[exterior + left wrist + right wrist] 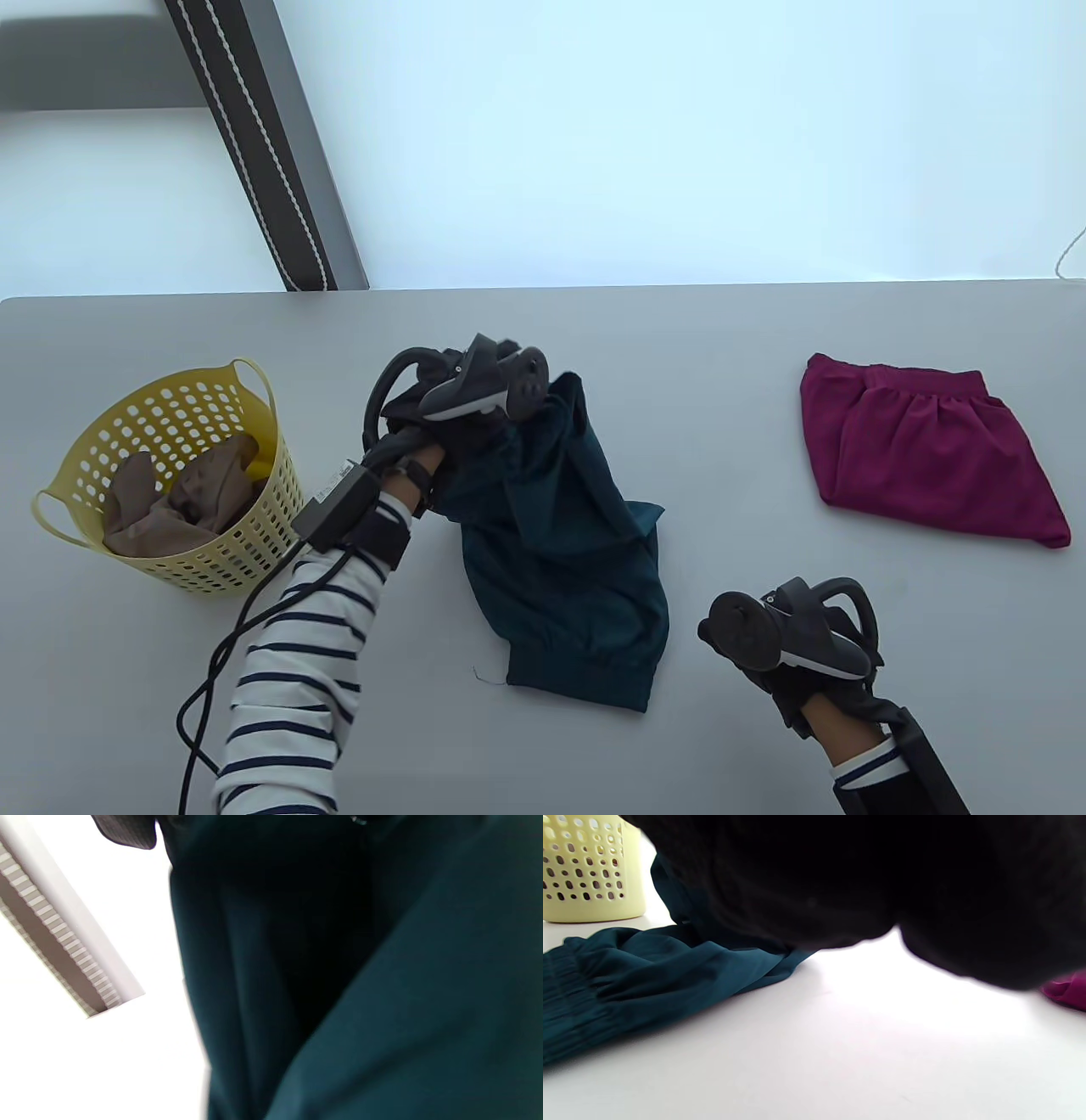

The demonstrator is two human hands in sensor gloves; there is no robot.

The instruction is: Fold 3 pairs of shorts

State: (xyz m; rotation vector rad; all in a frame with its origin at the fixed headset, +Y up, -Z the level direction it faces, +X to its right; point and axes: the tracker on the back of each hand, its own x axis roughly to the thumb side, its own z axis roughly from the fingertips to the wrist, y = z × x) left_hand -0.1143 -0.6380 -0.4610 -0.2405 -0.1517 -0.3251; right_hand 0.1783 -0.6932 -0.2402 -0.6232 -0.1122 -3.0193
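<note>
Left hand (450, 424) grips the upper end of the teal shorts (568, 560), its fingers hidden under the tracker but buried in the bunched cloth, which is lifted off the table (170, 722) at that end. Right hand (797, 662) hovers low over the table, holding nothing that I can see; whether its fingers are straight or curled cannot be told, since the tracker covers them from above and its own wrist view is mostly dark glove.

From the left hand the teal shorts run away towards the person and towards the right hand, a long slanted shape whose elastic waistband lies flat at the near end, just to the left of the right hand. That waistband end is plainly nearer the right hand, so my guess is that the right hand takes it while the left keeps the raised end, to spread the piece flat.

The cloth is thin, dark teal, creased and twisted, with one flap sticking out sideways at mid length.

Beyond the right hand, further from the person, lie the magenta shorts (925, 458), already folded. Left of the left hand stands a yellow basket (254, 531) with tan shorts (182, 501) crumpled inside, not yet folded.
</note>
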